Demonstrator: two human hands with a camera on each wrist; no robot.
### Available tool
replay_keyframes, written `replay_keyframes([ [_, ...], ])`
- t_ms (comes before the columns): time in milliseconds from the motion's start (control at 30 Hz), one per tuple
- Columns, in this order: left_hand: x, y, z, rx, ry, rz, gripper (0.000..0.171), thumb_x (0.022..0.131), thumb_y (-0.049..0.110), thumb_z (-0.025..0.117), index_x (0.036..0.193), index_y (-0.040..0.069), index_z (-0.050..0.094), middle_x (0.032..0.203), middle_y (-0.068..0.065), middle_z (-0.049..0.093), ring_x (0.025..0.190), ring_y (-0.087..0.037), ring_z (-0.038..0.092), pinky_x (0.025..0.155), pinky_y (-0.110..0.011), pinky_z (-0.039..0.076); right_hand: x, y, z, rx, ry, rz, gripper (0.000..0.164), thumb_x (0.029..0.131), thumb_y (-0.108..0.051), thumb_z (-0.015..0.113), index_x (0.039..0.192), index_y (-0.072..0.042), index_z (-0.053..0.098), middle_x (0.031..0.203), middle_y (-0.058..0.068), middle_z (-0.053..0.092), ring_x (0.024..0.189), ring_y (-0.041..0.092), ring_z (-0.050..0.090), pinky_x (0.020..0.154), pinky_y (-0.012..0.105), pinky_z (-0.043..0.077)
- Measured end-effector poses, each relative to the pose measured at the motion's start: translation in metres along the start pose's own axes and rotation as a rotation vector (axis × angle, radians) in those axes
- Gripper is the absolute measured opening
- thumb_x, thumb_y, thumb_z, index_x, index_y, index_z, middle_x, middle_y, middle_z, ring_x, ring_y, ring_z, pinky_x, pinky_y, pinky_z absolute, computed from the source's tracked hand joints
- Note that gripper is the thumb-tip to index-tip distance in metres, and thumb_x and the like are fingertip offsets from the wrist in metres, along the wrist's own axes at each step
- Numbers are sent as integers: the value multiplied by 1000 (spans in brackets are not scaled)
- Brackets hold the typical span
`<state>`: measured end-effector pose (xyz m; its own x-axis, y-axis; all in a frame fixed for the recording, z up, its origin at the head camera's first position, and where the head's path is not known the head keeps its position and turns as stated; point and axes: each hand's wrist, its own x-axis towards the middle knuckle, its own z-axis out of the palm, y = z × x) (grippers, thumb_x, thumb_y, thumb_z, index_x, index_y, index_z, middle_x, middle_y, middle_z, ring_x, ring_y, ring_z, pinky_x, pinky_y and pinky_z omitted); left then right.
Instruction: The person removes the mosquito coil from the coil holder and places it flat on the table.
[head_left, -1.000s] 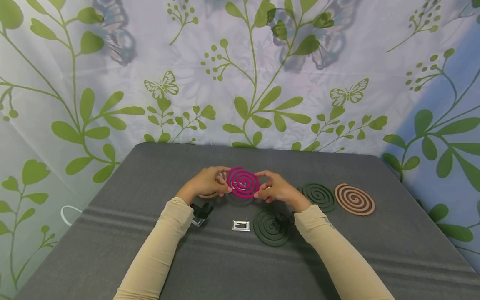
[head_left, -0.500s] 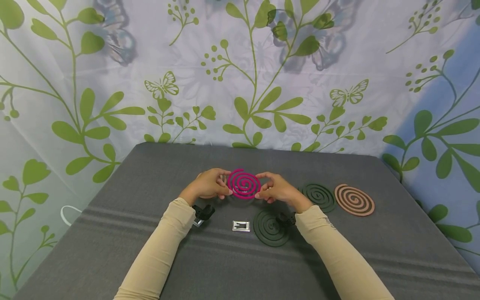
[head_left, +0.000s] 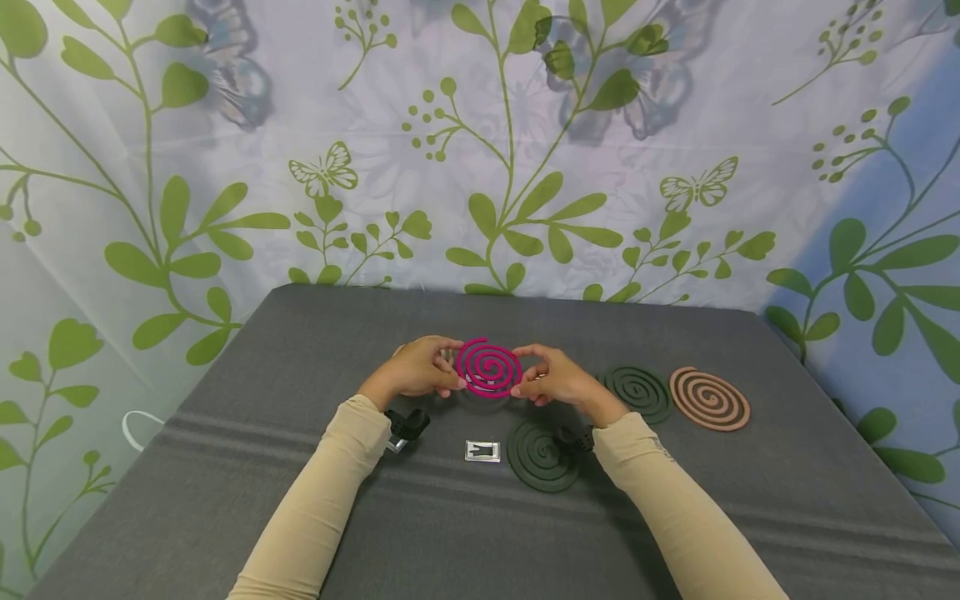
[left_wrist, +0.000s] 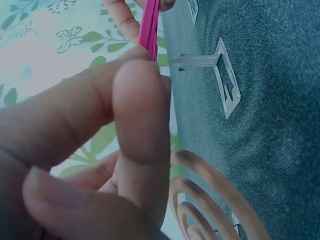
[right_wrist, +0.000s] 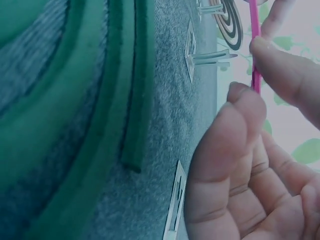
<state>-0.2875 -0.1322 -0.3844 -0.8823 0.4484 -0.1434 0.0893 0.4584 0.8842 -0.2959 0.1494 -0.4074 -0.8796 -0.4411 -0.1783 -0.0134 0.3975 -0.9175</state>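
A pink mosquito coil [head_left: 489,365] is held level above the table between both hands. My left hand [head_left: 420,367] pinches its left edge with thumb and fingers, and my right hand [head_left: 555,375] does the same at the right edge. Below the coil a thin metal coil stand [left_wrist: 231,85] shows in the left wrist view, its narrow tab [left_wrist: 200,61] standing up from the plate. In the head view that stand is seen only in part, through the gaps of the pink spiral. A brown coil [left_wrist: 220,180] is mostly hidden behind the left hand in the head view.
Nearer on the grey table [head_left: 405,533] lie another metal stand [head_left: 470,452] and a green coil [head_left: 536,475]. To the right are a second green coil [head_left: 637,392] and a brown coil [head_left: 708,400]. One more metal piece [head_left: 397,445] lies beside the left wrist.
The pink coil has come slightly down and right, held by both hands, and looks a little flatter than a second ago. Over the last half second it has hardly moved.
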Motion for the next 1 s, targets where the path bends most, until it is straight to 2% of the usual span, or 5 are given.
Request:
replay_keyframes([
  [333,-1,1,-2,-84,-55,14,76,99,-4,75,165,-2,38,87,-12,75,42,-5,38,45,-21,27,-9,7,-7,68,10,-83,73,97,-3,79,160,4,43,90,0,73,74,18,65,70,29,58],
  [567,-1,7,0,-84,-66,60,79,99,-3,76,167,-1,34,89,-5,76,59,-13,62,53,-22,38,-19,10,-13,87,19,-147,75,96,-3,80,161,-1,44,91,1,72,80,21,66,73,32,58],
  [700,-4,14,3,-32,-57,84,81,98,0,79,167,2,37,92,-6,78,71,-29,73,61,-26,46,-26,9,-17,133,6,-175,78,94,0,81,162,-2,43,90,0,72,78,17,65,71,31,56],
  [867,-9,22,6,40,-41,92,82,96,10,84,166,8,42,92,-2,78,88,-48,74,60,-28,43,-34,10,-23,157,-16,-219,80,94,1,80,163,1,40,90,1,72,72,16,62,69,31,55],
  [1000,-11,26,10,9,-59,116,82,96,9,83,166,7,41,91,-2,77,87,-50,72,60,-29,45,-41,12,-26,172,-25,-251,80,94,4,79,163,3,39,89,1,72,70,15,61,68,32,55],
])
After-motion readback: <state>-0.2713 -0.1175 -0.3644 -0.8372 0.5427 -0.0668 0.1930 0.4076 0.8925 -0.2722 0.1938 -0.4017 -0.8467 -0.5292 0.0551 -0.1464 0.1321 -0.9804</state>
